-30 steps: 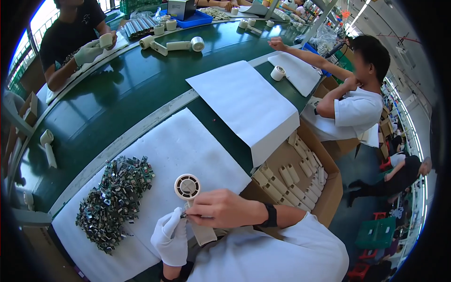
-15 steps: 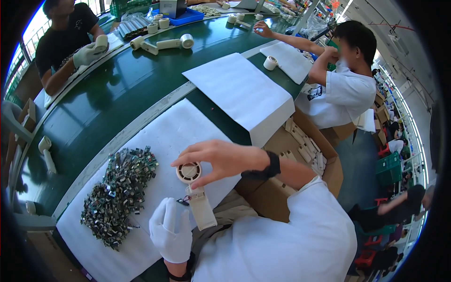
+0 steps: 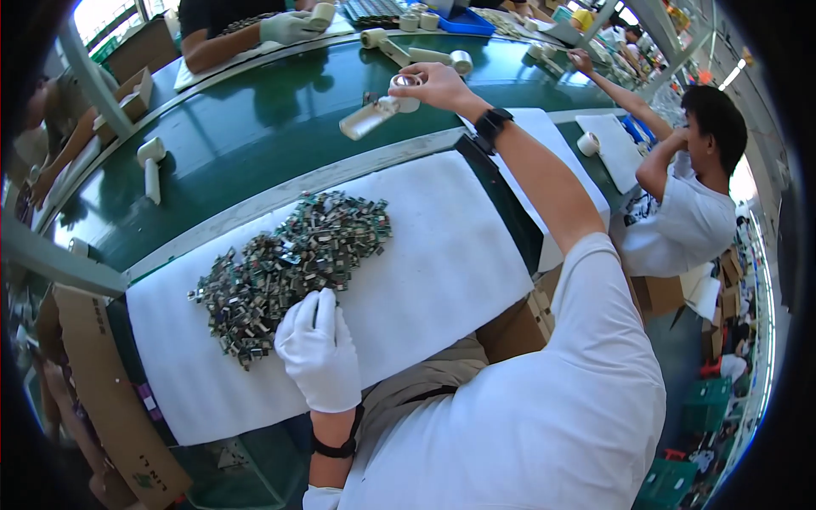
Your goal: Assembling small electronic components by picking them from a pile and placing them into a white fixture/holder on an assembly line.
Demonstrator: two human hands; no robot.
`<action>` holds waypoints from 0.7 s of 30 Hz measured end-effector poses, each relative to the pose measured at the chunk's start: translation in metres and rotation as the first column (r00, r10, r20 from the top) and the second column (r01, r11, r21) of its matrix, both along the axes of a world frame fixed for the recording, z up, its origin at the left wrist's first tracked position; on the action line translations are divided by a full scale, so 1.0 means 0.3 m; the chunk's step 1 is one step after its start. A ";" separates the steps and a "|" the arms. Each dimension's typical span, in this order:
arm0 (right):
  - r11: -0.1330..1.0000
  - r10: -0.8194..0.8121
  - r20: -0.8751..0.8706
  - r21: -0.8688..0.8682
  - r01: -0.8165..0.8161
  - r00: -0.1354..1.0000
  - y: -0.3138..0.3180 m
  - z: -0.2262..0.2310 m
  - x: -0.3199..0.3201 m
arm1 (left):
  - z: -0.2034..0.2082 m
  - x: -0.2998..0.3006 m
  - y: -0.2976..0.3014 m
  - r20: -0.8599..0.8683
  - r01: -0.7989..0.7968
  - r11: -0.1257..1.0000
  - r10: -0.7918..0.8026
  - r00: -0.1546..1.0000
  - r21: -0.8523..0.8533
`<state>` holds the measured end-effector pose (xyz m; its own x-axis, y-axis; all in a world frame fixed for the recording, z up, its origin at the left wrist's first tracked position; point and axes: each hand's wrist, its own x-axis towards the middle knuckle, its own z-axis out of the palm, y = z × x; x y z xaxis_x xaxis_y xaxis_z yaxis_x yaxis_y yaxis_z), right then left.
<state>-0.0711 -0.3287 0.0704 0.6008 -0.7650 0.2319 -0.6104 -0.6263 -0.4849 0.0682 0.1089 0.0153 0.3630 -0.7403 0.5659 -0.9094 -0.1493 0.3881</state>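
Observation:
My right hand [image 3: 432,89], bare, reaches out over the green belt, its fingers closed around the round head of a white handheld fan [image 3: 367,120]. The fan's handle points down to the left, and a small dark part shows beside its neck. At the near edge of a heap of small circuit boards [image 3: 293,259] is my left hand [image 3: 319,344] in a white glove. Its fingers are drawn together at the boards; whatever is between the fingertips is hidden. The heap lies on a white foam sheet [image 3: 433,229].
Beyond the sheet runs a green conveyor belt [image 3: 246,140] carrying more fans [image 3: 151,166]. Across it, a co-worker's gloved hand [image 3: 289,27] holds a fan part. Another co-worker [image 3: 680,178] sits to the right. Cardboard boxes [image 3: 518,327] stand beside me, and a metal post [image 3: 59,255] rises at left.
My right hand has carried the fan from the sheet out over the belt. My left hand has come up to the heap of boards. The view has turned to the left.

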 end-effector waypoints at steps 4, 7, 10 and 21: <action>0.979 -0.201 -0.052 -0.017 0.201 0.978 -0.060 -0.044 0.173 | -0.010 0.008 -0.002 -0.006 0.003 1.000 -0.003 1.000 -0.017; 0.966 -0.256 -0.098 0.004 0.257 0.962 -0.066 -0.062 0.284 | -0.005 0.005 -0.004 -0.001 -0.015 1.000 0.015 1.000 -0.022; 0.957 -0.288 -0.045 -0.033 0.287 0.956 -0.083 -0.080 0.340 | -0.008 0.000 -0.004 0.000 -0.023 0.999 0.023 1.000 -0.030; 0.756 -0.527 0.016 -0.448 0.477 0.850 -0.378 -0.227 0.275 | 0.007 0.014 -0.012 0.011 -0.001 0.997 0.000 1.000 0.076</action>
